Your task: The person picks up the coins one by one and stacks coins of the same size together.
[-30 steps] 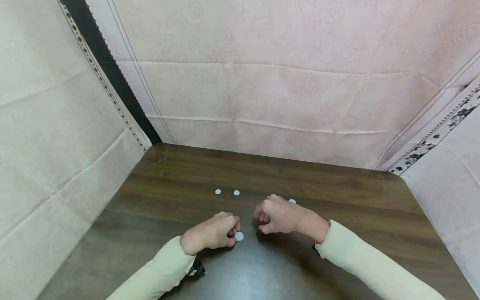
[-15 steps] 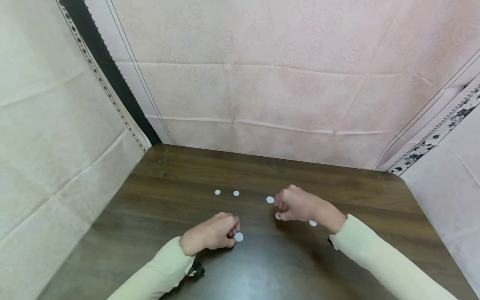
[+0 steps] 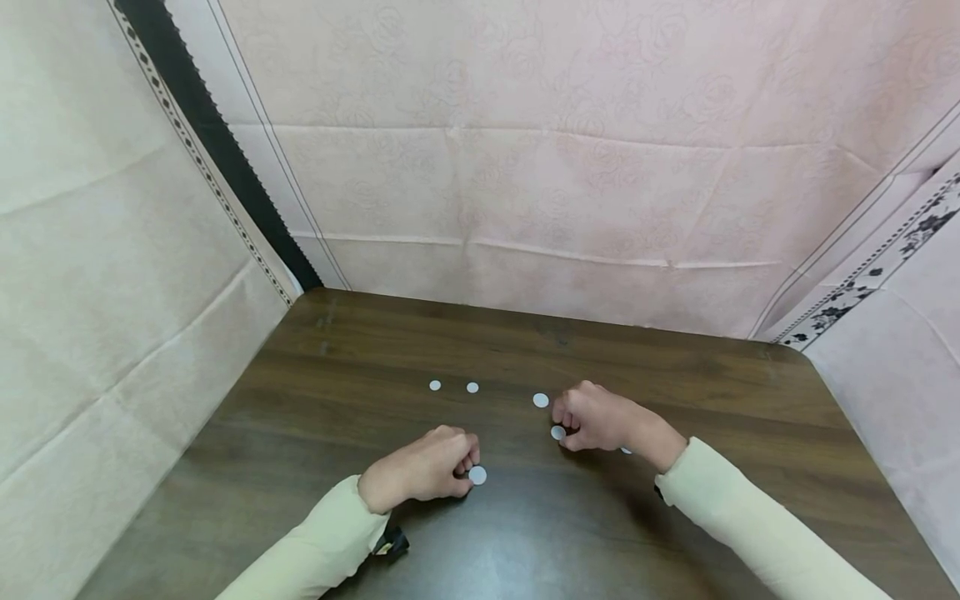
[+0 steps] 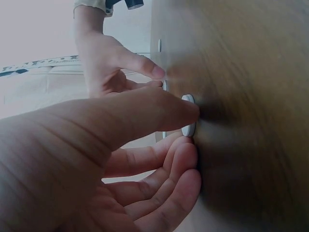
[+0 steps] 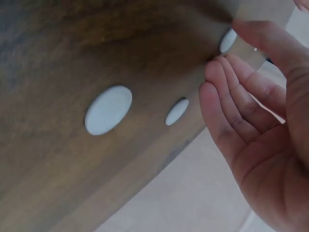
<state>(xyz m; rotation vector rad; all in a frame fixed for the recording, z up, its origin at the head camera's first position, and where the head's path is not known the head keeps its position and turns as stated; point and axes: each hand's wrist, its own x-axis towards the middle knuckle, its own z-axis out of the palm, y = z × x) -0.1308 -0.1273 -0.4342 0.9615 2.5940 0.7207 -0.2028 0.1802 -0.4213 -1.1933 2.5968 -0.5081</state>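
Observation:
Thumb and forefinger of my left hand point(image 3: 427, 467) pinch a white round disc point(image 3: 477, 475) at the table's near middle. In the left wrist view the thumb lies over part of this disc point(image 4: 189, 126). To the right, my right hand point(image 3: 600, 418) holds another white disc point(image 3: 558, 432) between thumb and fingertips, low at the table. The right wrist view shows that disc point(image 5: 228, 41) at the fingertips. Just beyond the right fingers lies a third disc point(image 3: 541, 400). A further disc point(image 3: 626, 451) is partly hidden by the right wrist.
Two more white discs, one on the left point(image 3: 435, 385) and one beside it point(image 3: 472, 387), lie farther back on the dark wooden table point(image 3: 360, 333). Another disc point(image 5: 177, 112) shows in the right wrist view. Pale patterned cloth point(image 3: 525, 183) hangs behind and at both sides.
My right hand has moved right, uncovering discs near its fingers, then slightly nearer me, with its thumb and fingers now at one disc. The left hand has stayed in place.

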